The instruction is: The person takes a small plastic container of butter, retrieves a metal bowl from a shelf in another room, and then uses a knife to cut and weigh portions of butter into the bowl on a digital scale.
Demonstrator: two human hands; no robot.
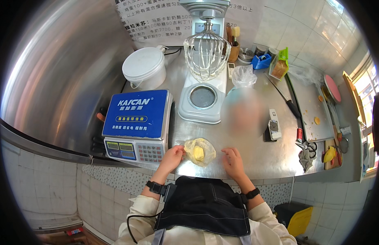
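Observation:
A thin clear plastic bag [208,159] lies crumpled on the steel worktop near its front edge, with a pale yellow lump like butter [198,153] in its middle. At the bag's left edge is my left hand [175,155], its thumb and fingertips together on the plastic. My right hand [232,160] rests to the right of the bag, apart from it, fingers loosely curled with nothing in them. Behind the bag stands a stand mixer [201,104], its wire whisk [208,55] raised and smeared with cream.
A digital scale [137,114] stands at left, a lidded white bucket [145,67] behind it. A blurred patch hides part of the worktop right of the mixer. Further right are a phone [274,124], a long knife [290,105], scissors [310,148], a cloth [306,160] and a metal tray [313,113].

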